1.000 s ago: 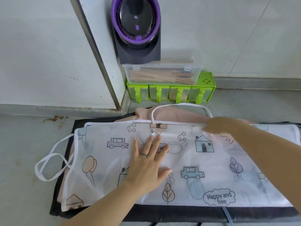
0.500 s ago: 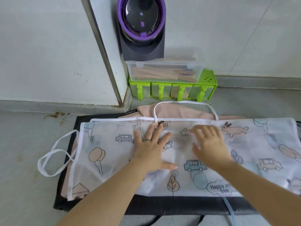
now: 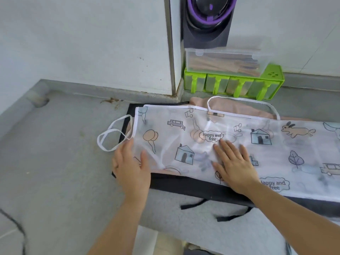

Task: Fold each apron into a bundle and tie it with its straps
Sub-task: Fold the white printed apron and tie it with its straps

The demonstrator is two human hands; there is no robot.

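A sheer white apron [image 3: 230, 129] printed with houses, cars and balloons lies spread across the counter. It rests on a pink apron [image 3: 233, 107] and a black apron [image 3: 193, 186]. Its white waist strap [image 3: 110, 137] loops off the left side, and its neck loop [image 3: 242, 102] lies on the pink cloth at the back. My left hand [image 3: 131, 166] rests at the apron's left edge with straight fingers and the thumb on the fabric. My right hand [image 3: 233, 162] presses flat on the middle of the apron.
Against the wall stand a green rack [image 3: 233, 83], a clear box of wooden sticks [image 3: 224, 61] on it, and a purple and black appliance [image 3: 207, 21] above. Black straps [image 3: 198, 204] trail over the counter's front edge. A dark cable [image 3: 16, 227] lies at the lower left.
My left hand slid from the apron's middle to its left edge. My right hand moved left to where the left one was. The view shifted left.
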